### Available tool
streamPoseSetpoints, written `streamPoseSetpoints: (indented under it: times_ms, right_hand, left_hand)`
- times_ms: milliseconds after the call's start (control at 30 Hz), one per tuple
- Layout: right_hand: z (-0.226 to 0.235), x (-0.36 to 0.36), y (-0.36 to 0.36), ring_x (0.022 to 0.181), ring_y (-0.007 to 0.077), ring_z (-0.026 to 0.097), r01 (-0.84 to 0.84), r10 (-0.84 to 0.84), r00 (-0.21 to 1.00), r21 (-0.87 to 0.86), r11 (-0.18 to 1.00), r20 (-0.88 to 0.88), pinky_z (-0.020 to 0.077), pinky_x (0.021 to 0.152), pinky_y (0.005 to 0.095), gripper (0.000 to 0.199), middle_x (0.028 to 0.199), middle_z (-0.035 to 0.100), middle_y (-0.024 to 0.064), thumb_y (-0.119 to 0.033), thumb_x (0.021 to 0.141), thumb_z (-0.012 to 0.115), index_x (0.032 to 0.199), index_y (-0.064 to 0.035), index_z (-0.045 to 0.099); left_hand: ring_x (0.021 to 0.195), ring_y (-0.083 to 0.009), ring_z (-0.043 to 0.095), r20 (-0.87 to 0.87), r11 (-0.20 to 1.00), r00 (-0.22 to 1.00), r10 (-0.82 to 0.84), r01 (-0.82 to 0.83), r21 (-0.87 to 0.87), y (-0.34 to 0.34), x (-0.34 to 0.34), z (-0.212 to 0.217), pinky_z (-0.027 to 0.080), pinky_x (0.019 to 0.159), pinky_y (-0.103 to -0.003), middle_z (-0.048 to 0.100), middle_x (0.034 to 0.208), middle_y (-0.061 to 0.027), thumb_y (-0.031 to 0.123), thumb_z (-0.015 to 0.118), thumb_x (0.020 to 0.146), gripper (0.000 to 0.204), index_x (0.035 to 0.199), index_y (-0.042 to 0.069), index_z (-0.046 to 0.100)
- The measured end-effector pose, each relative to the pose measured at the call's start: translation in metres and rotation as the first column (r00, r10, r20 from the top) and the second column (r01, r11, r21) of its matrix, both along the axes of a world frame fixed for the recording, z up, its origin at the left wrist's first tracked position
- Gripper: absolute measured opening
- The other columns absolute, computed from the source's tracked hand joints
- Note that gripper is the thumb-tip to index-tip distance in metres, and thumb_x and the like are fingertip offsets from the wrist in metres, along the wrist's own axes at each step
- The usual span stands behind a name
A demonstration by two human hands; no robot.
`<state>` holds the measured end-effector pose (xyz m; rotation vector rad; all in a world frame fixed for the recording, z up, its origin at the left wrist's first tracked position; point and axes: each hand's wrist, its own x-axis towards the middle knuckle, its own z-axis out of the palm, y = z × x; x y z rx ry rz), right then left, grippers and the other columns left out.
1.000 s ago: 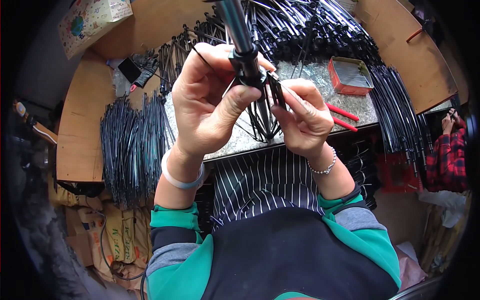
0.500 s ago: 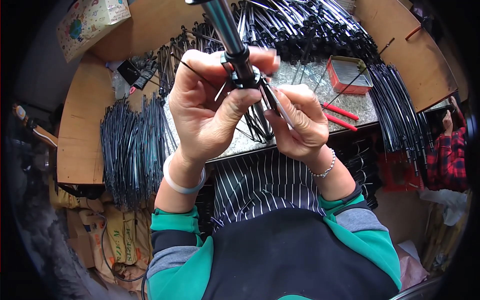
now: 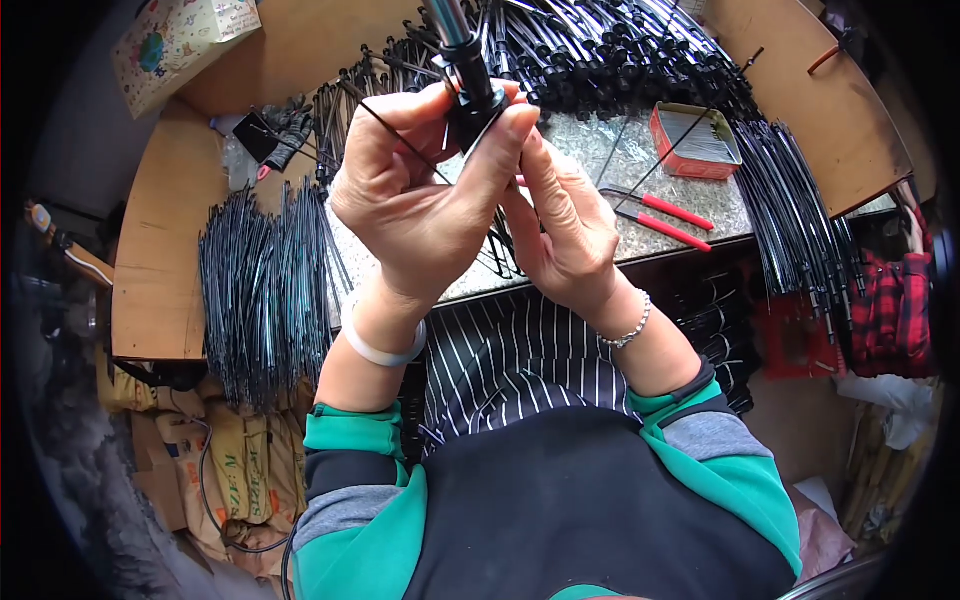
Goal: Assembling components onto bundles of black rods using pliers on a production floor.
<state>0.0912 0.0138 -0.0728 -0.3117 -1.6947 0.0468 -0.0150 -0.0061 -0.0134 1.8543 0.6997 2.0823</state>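
My left hand (image 3: 425, 195) is closed around the black plastic collar of an umbrella frame (image 3: 466, 68), whose shiny metal shaft rises past the top edge. Thin dark ribs stick out by my fingers, and more ribs (image 3: 497, 252) show below, between my wrists. My right hand (image 3: 568, 230) is closed just beside the collar, with thumb and fingers pinched together near the left fingertips. A thin rib seems to lie in that pinch, but the fingers mostly hide it. Red-handled pliers (image 3: 672, 222) lie on the speckled worktop (image 3: 590, 150) right of my right hand.
Dark ribs (image 3: 265, 290) hang in a thick bundle over the left edge, another bundle (image 3: 800, 215) on the right. Many umbrella shafts (image 3: 620, 60) are piled at the back. A red tin (image 3: 697, 142) holds thin pieces. Wooden panels (image 3: 155, 250) flank the worktop.
My right hand has moved up and left, close against the left fingertips. The collar has shifted slightly up and left. The pliers, partly covered before, now show more fully.
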Motion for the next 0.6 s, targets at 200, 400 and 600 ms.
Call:
streamPoseSetpoints:
  times_ms: [200,400,600]
  right_hand:
    - [0.002,0.005,-0.009,0.086,0.0233,0.063,-0.309,0.216,0.941,-0.403,0.862,-0.259,0.0526,0.074,0.0301,0.035,0.098,0.062,0.0182,0.006,0.082,0.054,0.117,0.0068,0.047]
    - [-0.002,0.031,0.021,0.083,0.0228,0.061,-0.851,0.711,0.49,-0.454,0.263,-0.505,0.0518,0.074,0.0332,0.037,0.092,0.06,0.0177,-0.008,0.089,0.051,0.125,-0.0061,0.043]
    - [-0.001,0.032,0.01,0.085,0.0218,0.061,-0.82,0.744,0.481,-0.539,0.193,-0.464,0.0508,0.077,0.0342,0.036,0.092,0.061,0.0162,-0.014,0.088,0.056,0.12,-0.0022,0.044]
  left_hand:
    - [0.109,-0.0248,0.052,-0.102,0.978,0.977,0.189,-0.178,0.104,-0.028,0.016,0.017,0.046,0.092,-0.035,0.047,0.12,-0.0256,0.003,0.058,0.083,0.039,0.116,-0.001,0.037]
    - [0.117,-0.0274,0.045,0.011,0.898,0.986,0.167,-0.157,0.411,-0.038,-0.036,0.033,0.036,0.099,-0.041,0.044,0.127,-0.0185,0.018,0.055,0.084,0.057,0.133,0.009,0.025]
    - [0.098,-0.0234,0.058,0.023,0.945,0.956,-0.291,0.291,-0.148,-0.007,-0.022,0.003,0.048,0.087,-0.033,0.053,0.112,-0.0182,-0.002,0.073,0.068,0.082,0.132,0.003,0.023]
